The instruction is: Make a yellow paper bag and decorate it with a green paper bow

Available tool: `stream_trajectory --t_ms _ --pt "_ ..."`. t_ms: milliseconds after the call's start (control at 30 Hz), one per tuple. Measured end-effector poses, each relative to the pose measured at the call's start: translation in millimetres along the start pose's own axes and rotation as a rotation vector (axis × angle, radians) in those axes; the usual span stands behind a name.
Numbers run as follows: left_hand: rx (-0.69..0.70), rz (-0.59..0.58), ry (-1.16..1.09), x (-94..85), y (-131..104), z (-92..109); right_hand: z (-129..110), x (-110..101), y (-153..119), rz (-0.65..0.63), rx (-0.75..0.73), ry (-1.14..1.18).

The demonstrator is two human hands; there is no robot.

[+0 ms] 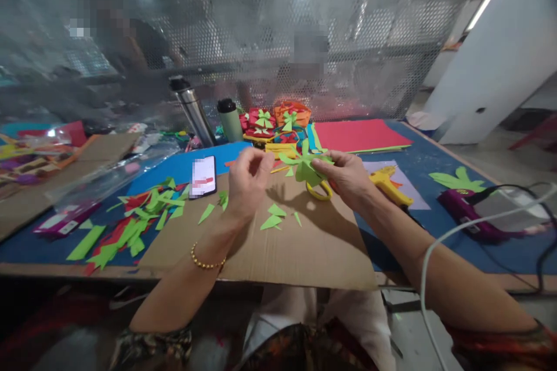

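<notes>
My right hand (348,177) pinches a green paper cutout (307,169) with several leaf-like strips, above a sheet of brown cardboard (313,252). Just left of the cutout is my left hand (249,179), its thumb and fingers pressed together; whatever they may hold is hidden. On the cardboard below are small green paper scraps (272,220). The yellow handle of a pair of scissors (319,192) shows under the cutout, its blades out of sight.
A phone (203,177) and a heap of paper strips (130,232) lie left. Behind stand a steel flask (194,113), a green tumbler (229,122) and red and orange paper pieces (292,113). Red sheets (361,134), a yellow glue gun (389,185) and a white cable (429,266) are right.
</notes>
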State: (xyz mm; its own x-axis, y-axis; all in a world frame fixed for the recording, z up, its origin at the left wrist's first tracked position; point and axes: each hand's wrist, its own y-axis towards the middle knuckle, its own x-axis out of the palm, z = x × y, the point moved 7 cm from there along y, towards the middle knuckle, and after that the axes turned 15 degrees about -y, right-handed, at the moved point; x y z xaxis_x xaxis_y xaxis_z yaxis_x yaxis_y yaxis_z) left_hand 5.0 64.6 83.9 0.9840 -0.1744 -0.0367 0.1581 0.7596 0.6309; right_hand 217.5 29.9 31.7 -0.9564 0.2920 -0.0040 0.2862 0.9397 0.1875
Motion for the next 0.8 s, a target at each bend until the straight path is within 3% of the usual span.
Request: stream_trajectory --t_ms 133,200,267,333,400,467,567,800 --pt "-0.314 -0.331 -0.088 30.5 -17 -22 -2 7 -7 0.033 -0.029 0.057" --pt "-0.474 -0.399 -0.251 43.7 -28 -28 1 12 -12 0.039 -0.029 0.059" --pt "-0.567 -0.344 -0.477 51.5 -34 -31 8 18 -16 0.048 -0.022 0.058" --pt "-0.606 -0.201 -0.619 51.6 -35 -35 17 24 -20 0.059 -0.014 0.049" --pt "-0.643 -0.069 -0.655 47.4 -36 -42 22 29 -23 0.059 -0.012 0.030" --pt "-0.683 -0.011 -0.655 43.0 -35 -47 22 34 -25 0.027 -0.015 0.000" --pt "-0.688 -0.061 -0.632 38.3 -30 -44 12 34 -26 -0.055 -0.017 -0.063" --pt "-0.732 -0.377 -0.476 46.1 -38 -32 -14 21 -21 -0.120 -0.044 -0.271"
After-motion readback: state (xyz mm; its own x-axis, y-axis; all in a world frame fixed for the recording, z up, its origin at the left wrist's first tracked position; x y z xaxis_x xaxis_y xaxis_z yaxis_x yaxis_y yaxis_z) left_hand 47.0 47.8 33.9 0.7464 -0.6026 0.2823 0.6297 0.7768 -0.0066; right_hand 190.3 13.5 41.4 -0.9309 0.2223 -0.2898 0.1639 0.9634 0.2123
